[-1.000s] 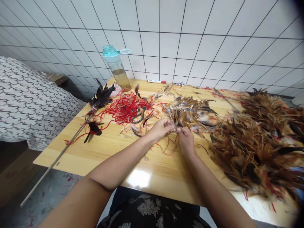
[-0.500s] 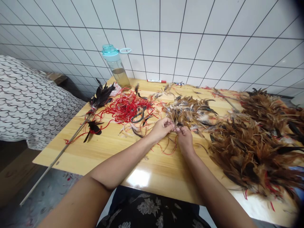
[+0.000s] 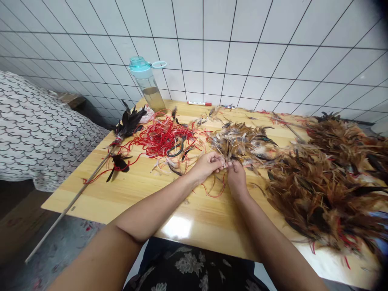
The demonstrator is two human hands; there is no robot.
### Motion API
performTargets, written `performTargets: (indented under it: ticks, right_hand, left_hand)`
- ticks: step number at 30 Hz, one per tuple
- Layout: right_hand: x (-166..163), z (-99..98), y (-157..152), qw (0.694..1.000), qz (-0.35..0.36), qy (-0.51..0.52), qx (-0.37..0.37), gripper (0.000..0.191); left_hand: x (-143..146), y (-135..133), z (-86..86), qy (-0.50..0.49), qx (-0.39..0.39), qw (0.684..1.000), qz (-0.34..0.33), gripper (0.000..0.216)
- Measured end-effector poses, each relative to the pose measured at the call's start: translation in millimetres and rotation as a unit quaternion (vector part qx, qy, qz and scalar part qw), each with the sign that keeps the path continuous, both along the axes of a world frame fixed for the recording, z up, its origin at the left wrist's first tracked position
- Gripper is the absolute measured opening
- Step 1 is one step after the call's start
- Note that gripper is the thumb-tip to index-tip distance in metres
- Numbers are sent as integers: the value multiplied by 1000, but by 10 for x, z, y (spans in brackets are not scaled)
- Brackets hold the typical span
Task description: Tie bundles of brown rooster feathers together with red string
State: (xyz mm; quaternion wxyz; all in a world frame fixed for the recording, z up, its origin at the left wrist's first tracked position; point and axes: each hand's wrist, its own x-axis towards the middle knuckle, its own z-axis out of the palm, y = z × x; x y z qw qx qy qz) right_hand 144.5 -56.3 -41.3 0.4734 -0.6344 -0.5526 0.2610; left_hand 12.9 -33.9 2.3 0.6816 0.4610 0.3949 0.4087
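Note:
My left hand (image 3: 209,164) and my right hand (image 3: 236,174) meet over the middle of the wooden table, both closed with fingertips pinched. Between them stand a few brown feathers (image 3: 228,154), their quill ends at the fingertips. Just behind lies a loose pile of brown and black feathers (image 3: 247,141). A thin red string (image 3: 216,196) curves on the tabletop below my hands. To the left is a tangled heap of red string (image 3: 160,135) with a dark loop (image 3: 176,147) on its edge.
Big bundles of brown feathers (image 3: 321,194) cover the table's right side. At left, a stick (image 3: 69,206) tipped with black feathers (image 3: 130,123) overhangs the edge. A water bottle (image 3: 151,91) and a red-capped marker (image 3: 198,103) stand and lie near the tiled wall.
My fingers have shifted slightly at the quill ends, and the feathers between them now show more upright. The things on the table stay where they were.

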Motion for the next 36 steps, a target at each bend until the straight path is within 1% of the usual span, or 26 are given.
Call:
performTargets:
  ticks: [2, 6, 10, 16, 21, 25, 28, 31, 36]
  right_hand:
    - [-31, 56, -21, 999, -7, -41, 7, 23]
    - [-73, 127, -56, 993, 13, -113, 27, 22]
    - [-82, 145, -77, 989, 30, -144, 23, 21]
    - [-97, 154, -110, 981, 34, -192, 16, 21]
    - [-101, 159, -115, 979, 66, -195, 10, 24]
    - [-89, 167, -118, 978, 83, -190, 6, 19]
    - [-82, 168, -127, 980, 86, -179, 3, 17]
    - [-82, 156, -134, 982, 92, -164, 18, 19]
    - [-95, 136, -142, 979, 89, -177, 40, 23]
  left_hand:
    - [8, -3, -7, 4, -2, 1000, 3, 22]
    - [-5, 12, -19, 10, 6, 1000, 12, 22]
    - [-30, 38, -34, 7, 16, 1000, 13, 24]
    - [-61, 67, -63, 10, 4, 1000, -16, 28]
    - [-106, 102, -76, 28, 33, 998, -52, 30]
    - [-135, 123, -85, 37, 51, 995, -79, 33]
    - [-134, 120, -79, 29, 50, 995, -79, 34]
    - [-117, 109, -63, 23, 40, 996, -74, 33]
    - [-80, 101, -70, 10, 33, 998, -57, 30]
